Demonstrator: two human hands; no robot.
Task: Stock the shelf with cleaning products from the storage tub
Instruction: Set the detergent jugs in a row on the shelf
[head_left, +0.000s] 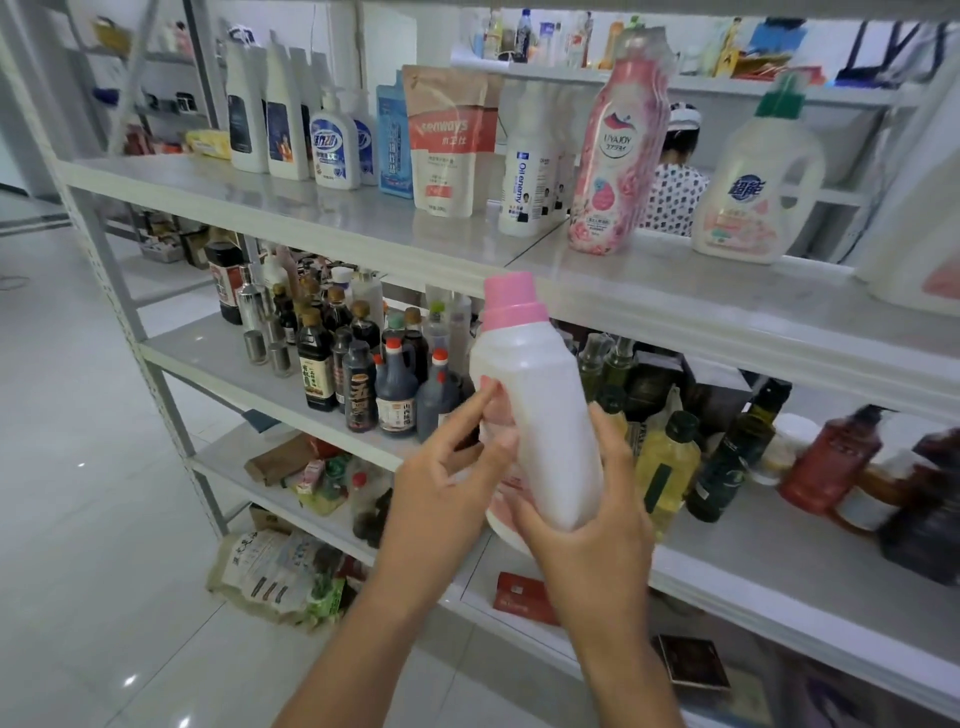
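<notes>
I hold a white bottle with a pink cap upright in front of the shelving, just below the upper shelf. My right hand grips its lower body from the right and below. My left hand touches its left side with straight fingertips on the pink label. On the upper shelf stand cleaning products: white bottles, pump bottles, refill pouches, a pink floral bottle and a white jug with a green cap. The storage tub is not in view.
The middle shelf holds several dark sauce bottles and oil bottles. Packets and boxes lie on the lower shelves. Bags sit on the white tiled floor. A person is seen behind the shelving.
</notes>
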